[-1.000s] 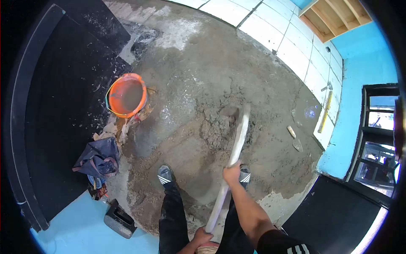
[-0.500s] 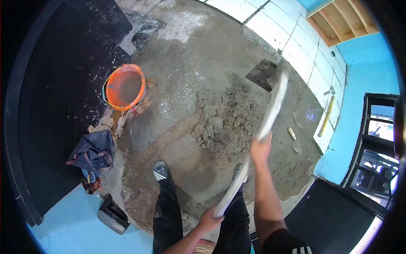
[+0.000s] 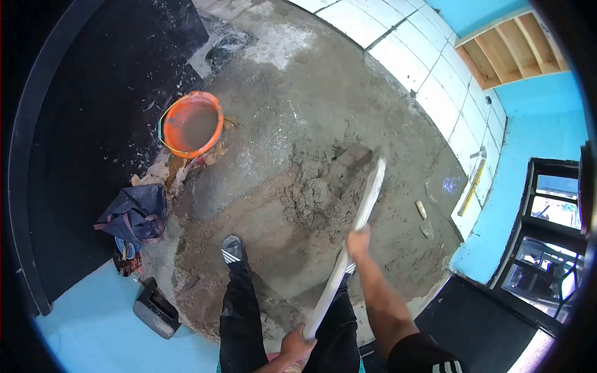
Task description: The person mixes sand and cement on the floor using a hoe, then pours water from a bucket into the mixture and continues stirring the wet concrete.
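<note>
A hoe [image 3: 370, 190] with a long pale wooden handle slants from near my legs to a heap of wet mortar [image 3: 314, 193] on the floor. My right hand [image 3: 357, 245] is wrapped around the middle of the handle. Lower down, my left hand [image 3: 298, 342] grips the handle near its end. The hoe's blade is at the heap's far right side, partly hidden by mortar. To the right of the heap, a trowel [image 3: 426, 230] with a light handle lies on the grey floor.
An orange bucket [image 3: 216, 132] with grey contents stands at left. Near it lie a dark bag [image 3: 134, 211] and a black plastic container [image 3: 155, 309]. White tiles [image 3: 398, 53] line the far right, with a hammer and a yellow level [image 3: 474, 186] there. My feet are before the heap.
The hoe blade has come down and toward me, from beyond the heap into its far right side. Both hands have moved down and left with the handle.
</note>
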The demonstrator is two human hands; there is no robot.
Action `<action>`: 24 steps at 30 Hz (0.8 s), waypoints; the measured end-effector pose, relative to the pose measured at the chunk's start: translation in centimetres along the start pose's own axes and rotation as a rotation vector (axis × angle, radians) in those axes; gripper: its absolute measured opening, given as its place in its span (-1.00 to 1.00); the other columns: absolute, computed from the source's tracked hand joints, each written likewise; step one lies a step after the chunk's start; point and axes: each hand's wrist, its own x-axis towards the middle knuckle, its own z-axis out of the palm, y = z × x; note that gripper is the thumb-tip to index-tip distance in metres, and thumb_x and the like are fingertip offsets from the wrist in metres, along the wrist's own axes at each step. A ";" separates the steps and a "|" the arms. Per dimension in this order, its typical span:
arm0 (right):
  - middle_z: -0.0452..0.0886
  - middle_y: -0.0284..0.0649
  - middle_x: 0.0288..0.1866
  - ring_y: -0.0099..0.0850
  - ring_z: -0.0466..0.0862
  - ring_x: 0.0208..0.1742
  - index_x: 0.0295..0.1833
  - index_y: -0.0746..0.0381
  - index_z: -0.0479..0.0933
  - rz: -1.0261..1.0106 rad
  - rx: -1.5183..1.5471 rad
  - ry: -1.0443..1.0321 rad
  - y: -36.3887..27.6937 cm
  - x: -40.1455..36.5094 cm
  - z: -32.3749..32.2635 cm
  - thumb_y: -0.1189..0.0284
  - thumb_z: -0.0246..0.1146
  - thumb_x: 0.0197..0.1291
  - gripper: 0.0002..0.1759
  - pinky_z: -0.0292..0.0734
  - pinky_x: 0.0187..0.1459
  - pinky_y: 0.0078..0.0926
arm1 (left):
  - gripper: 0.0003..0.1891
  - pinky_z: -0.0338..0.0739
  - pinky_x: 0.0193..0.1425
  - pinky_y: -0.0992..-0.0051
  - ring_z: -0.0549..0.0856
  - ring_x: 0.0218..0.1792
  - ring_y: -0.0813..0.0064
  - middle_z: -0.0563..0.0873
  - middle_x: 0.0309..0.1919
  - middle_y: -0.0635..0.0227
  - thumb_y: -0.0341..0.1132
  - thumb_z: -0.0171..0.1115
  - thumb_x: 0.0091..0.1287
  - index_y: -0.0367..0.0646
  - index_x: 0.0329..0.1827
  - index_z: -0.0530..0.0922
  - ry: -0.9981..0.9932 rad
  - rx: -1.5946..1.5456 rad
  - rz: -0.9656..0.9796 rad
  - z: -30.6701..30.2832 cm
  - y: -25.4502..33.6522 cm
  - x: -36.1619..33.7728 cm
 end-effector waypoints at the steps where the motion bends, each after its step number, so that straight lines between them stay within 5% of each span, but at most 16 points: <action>1: 0.54 0.30 0.07 0.12 0.57 0.15 0.20 0.53 0.32 -0.013 -0.054 -0.006 1.7 -1.9 0.2 0.41 0.32 0.07 -0.37 0.45 0.19 -0.16 | -0.42 0.56 0.08 0.18 0.70 -0.04 0.07 0.73 -0.19 0.03 -0.13 0.33 0.10 -0.11 0.21 0.48 -0.077 0.019 -0.072 0.4 -1.0 -1.1; 5: 0.49 0.18 0.17 0.00 0.53 0.19 0.34 0.46 0.22 -0.155 0.021 0.074 5.2 -11.5 0.9 0.44 0.29 0.10 -0.29 0.39 0.25 -0.21 | -0.51 0.57 0.06 0.16 0.71 -0.06 0.04 0.74 -0.18 0.05 -0.16 0.33 0.05 -0.12 0.08 0.56 -0.068 -0.149 -0.088 3.3 -7.8 -2.9; 8: 0.51 0.27 0.13 0.10 0.53 0.20 0.24 0.52 0.29 -0.163 -0.036 0.119 5.2 -11.4 3.5 0.49 0.33 0.04 -0.34 0.40 0.24 -0.17 | -0.56 0.57 0.06 0.18 0.71 -0.06 0.05 0.75 -0.17 0.07 -0.19 0.30 0.03 -0.10 0.02 0.61 -0.037 -0.172 -0.142 3.4 -10.0 -1.5; 10: 0.59 0.20 0.01 0.06 0.61 0.07 0.13 0.47 0.38 0.044 -0.002 0.070 4.0 -6.9 6.5 0.49 0.34 0.05 -0.47 0.45 0.14 -0.16 | -0.58 0.56 0.07 0.22 0.70 -0.03 0.09 0.75 -0.15 0.09 -0.21 0.24 0.05 -0.05 0.02 0.64 0.007 -0.082 -0.189 2.1 -8.1 1.2; 15: 0.60 0.09 -0.07 -0.05 0.62 0.02 0.12 0.42 0.40 -0.146 0.079 0.031 2.1 -8.0 3.5 0.58 0.29 0.02 -0.51 0.45 0.12 -0.22 | -0.45 0.56 0.12 0.25 0.70 -0.01 0.09 0.74 -0.11 0.11 -0.14 0.34 0.03 -0.06 0.16 0.57 0.023 -0.120 -0.140 3.7 -6.8 -1.9; 18: 0.57 0.14 0.02 -0.03 0.59 0.09 0.18 0.43 0.36 -0.229 0.084 0.047 0.0 -9.3 1.0 0.57 0.30 0.01 -0.44 0.43 0.17 -0.22 | -0.73 0.32 -0.45 0.26 0.34 -0.59 0.44 0.44 -0.55 0.35 -0.31 0.16 0.34 -0.20 0.05 0.53 0.058 -0.273 -0.051 5.2 -6.5 -2.4; 19: 0.54 0.19 0.10 -0.01 0.55 0.17 0.25 0.44 0.31 -0.199 0.065 0.038 -0.3 -8.2 0.7 0.54 0.31 0.00 -0.36 0.40 0.23 -0.21 | -0.47 0.55 0.13 0.24 0.69 0.01 0.08 0.73 -0.09 0.04 -0.16 0.35 0.08 -0.12 0.15 0.56 0.009 -0.245 0.032 5.1 -6.6 -0.3; 24: 0.58 0.20 0.03 0.04 0.60 0.12 0.20 0.41 0.36 -0.382 -0.015 -0.072 -10.6 1.5 1.5 0.47 0.31 0.02 -0.40 0.45 0.18 -0.19 | -0.43 0.57 0.12 0.21 0.69 0.01 0.06 0.72 -0.10 -0.01 -0.12 0.35 0.11 -0.13 0.19 0.50 0.092 -0.397 0.151 2.2 4.3 4.6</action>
